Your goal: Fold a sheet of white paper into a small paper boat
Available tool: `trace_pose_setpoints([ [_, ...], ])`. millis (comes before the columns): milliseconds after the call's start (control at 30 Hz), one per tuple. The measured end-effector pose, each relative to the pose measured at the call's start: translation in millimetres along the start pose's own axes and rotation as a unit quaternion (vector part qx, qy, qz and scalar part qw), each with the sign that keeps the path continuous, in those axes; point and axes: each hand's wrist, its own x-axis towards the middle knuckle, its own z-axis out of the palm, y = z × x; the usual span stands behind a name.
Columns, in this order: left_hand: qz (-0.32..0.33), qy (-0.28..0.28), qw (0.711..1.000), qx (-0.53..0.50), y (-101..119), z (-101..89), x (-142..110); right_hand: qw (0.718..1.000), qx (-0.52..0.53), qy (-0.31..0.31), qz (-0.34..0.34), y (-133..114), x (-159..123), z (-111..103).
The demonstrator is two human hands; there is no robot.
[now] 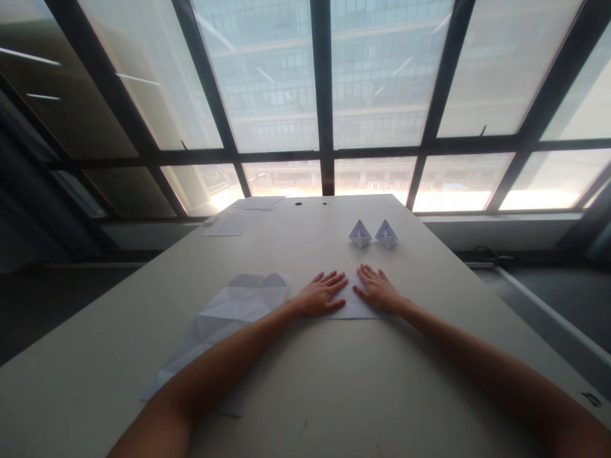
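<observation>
A white sheet of paper [356, 310] lies flat on the table in front of me, partly covered by both hands. My left hand [321, 294] rests on its left side, palm down with the fingers stretched out. On the right side of the sheet, my right hand [377, 289] lies flat too, its fingers pointing up and to the left. Just beyond the hands stand two folded paper boats [359, 234]. To the left, a large creased sheet of paper [238, 302] is spread out, partly hidden under my left forearm.
Flat white sheets [229, 222] lie at the table's far left corner. Two dark round holes [298, 204] sit near the far edge of the white table [305, 248]. Large windows [377, 76] rise behind it. A small dark object [592, 399] is at the right edge.
</observation>
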Motion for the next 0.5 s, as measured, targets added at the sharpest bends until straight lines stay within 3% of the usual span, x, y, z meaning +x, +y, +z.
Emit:
trace_pose_setpoints([
  [233,-0.005,0.007,1.000,-0.020,0.7,-0.9,-0.1,0.998,0.010,0.045,0.042,0.2,0.6,-0.6],
  [500,-0.010,0.003,1.000,-0.012,1.6,-0.9,0.1,0.991,0.041,0.125,0.016,9.2,2.5,-2.2],
])
